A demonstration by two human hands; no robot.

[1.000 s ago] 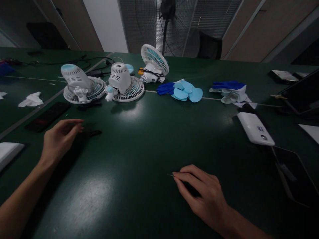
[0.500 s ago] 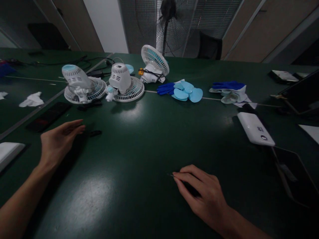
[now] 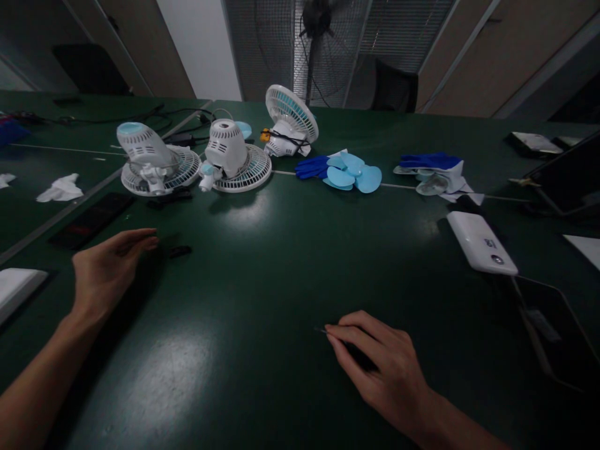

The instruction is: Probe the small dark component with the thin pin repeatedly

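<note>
My left hand (image 3: pixel 107 269), at the middle left of the frame, hovers open with fingers loosely curved just left of a small black piece (image 3: pixel 180 251) lying on the dark green surface (image 3: pixel 262 262), while my right hand (image 3: pixel 379 365), at the lower centre, rests palm-down with fingers curled over a thin dark object I cannot make out, so I cannot tell whether it grips. Across the upper middle sit 3 white fans (image 3: pixel 225 156), pale blue fan blades (image 3: pixel 351 174) and blue gloves (image 3: pixel 429 161). The white power bank (image 3: pixel 480 242) at the right carries small marks too blurred to read.
</note>
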